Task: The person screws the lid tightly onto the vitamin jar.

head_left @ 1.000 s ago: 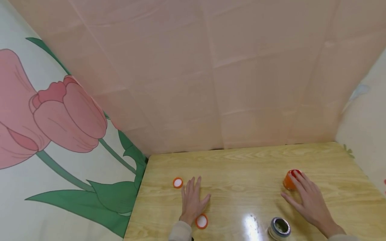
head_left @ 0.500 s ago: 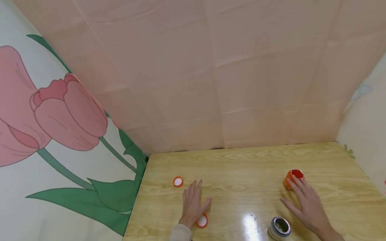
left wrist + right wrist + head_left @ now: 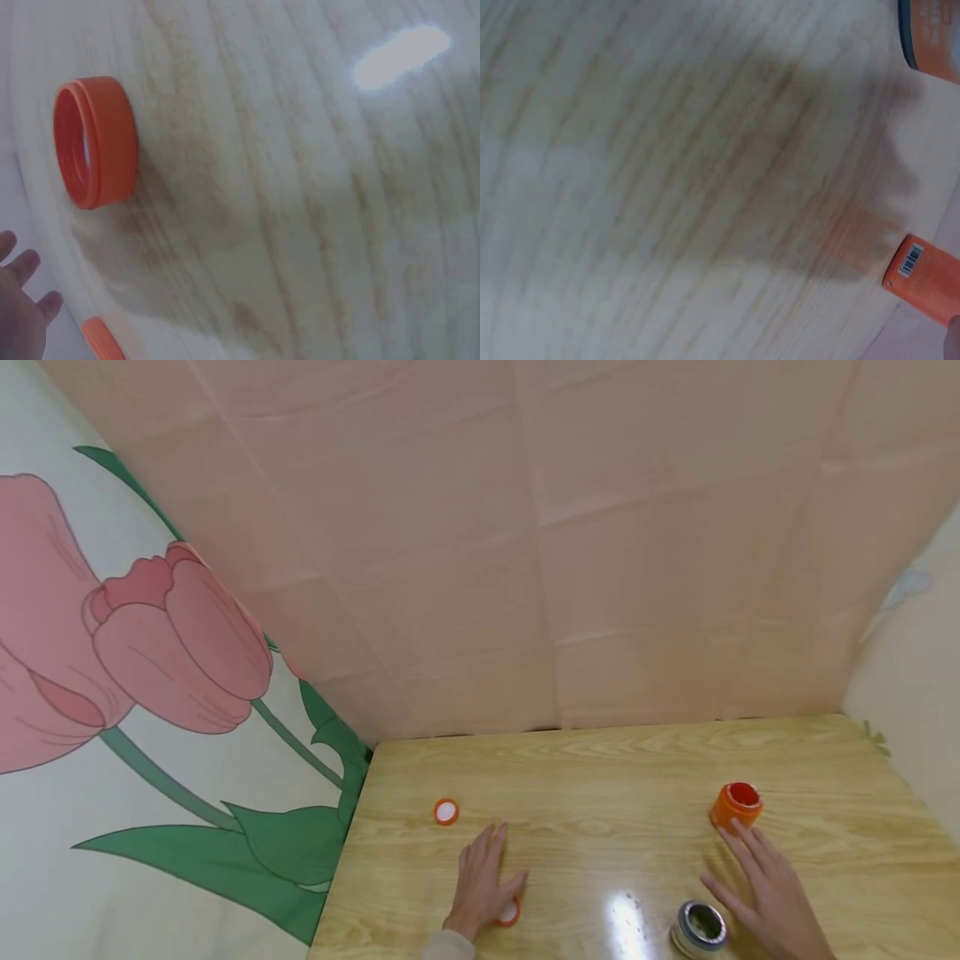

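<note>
My left hand (image 3: 483, 887), fingers straight and thumb spread, hovers over a near orange lid (image 3: 510, 913) and partly hides it. That orange lid (image 3: 116, 142) shows its hollow side in the left wrist view, with nothing gripped by the fingers (image 3: 22, 266). A second orange lid (image 3: 446, 812) with a white disc inside lies farther back. On the right, an orange jar (image 3: 737, 807) stands open, its inside red. My right hand (image 3: 776, 893) has its straight fingertips at the jar's near side. The orange jar (image 3: 926, 277) carries a barcode sticker in the right wrist view.
A pale jar (image 3: 697, 930) with a blue-grey rim and dark inside stands open left of my right hand. The wood-grain table (image 3: 600, 777) meets a pinkish sheet (image 3: 540, 568) behind. A tulip-painted wall (image 3: 187, 635) rises at the left.
My right hand has drawn back toward me from the orange jar's mouth, uncovering its red inside. My left hand has slid slightly nearer, covering more of the near lid.
</note>
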The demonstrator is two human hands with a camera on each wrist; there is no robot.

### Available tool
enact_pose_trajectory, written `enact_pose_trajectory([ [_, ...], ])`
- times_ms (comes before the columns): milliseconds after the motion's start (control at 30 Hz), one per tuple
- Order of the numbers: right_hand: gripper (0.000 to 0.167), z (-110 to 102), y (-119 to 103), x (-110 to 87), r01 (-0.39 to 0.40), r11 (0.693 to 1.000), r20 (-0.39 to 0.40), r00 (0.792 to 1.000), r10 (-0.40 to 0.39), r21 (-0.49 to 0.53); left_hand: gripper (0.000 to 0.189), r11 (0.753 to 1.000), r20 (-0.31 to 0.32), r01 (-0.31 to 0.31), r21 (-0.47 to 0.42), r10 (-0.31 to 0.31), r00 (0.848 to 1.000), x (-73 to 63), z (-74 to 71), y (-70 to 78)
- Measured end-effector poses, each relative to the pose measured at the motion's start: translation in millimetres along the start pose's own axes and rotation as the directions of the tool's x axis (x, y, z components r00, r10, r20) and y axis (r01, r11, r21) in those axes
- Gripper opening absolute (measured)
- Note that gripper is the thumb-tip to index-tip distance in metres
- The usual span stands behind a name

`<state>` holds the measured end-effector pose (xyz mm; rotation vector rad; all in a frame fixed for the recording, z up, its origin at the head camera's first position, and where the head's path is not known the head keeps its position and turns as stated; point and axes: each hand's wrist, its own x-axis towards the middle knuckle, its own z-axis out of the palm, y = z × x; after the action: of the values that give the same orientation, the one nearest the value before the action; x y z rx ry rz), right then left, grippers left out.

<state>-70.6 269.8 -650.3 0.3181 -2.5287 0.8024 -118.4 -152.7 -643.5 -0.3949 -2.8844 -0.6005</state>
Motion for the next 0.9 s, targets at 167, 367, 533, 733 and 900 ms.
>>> enact_pose_trajectory([
  [167,0.081,4.5,0.8,-12.1,-0.016,1.000,0.023,1.000,0.016,0.001,0.078,1.000,0.021,-0.010,-0.024,0.011,1.000,-7.0,2.1,-1.3],
  [367,0.076,6.8,-0.1,-19.5,-0.025,1.000,0.023,0.999,0.025,0.011,0.077,0.999,0.056,-0.007,-0.051,0.010,0.998,-13.9,4.1,-2.5],
  [533,0.073,6.8,-0.6,-23.0,-0.023,0.999,0.008,1.000,0.023,0.044,0.077,0.998,0.075,0.017,-0.064,-0.012,0.997,-18.5,6.0,-5.9],
  [733,0.075,8.2,0.9,-28.3,-0.057,0.997,0.018,0.998,0.056,0.049,0.077,0.995,0.095,0.042,-0.088,-0.034,0.995,-23.1,8.9,-9.4],
  [900,0.076,7.2,-1.9,-33.5,-0.074,0.996,0.035,0.997,0.072,0.054,0.075,0.998,0.053,0.006,-0.061,-0.002,0.999,-27.6,12.1,-11.6],
])
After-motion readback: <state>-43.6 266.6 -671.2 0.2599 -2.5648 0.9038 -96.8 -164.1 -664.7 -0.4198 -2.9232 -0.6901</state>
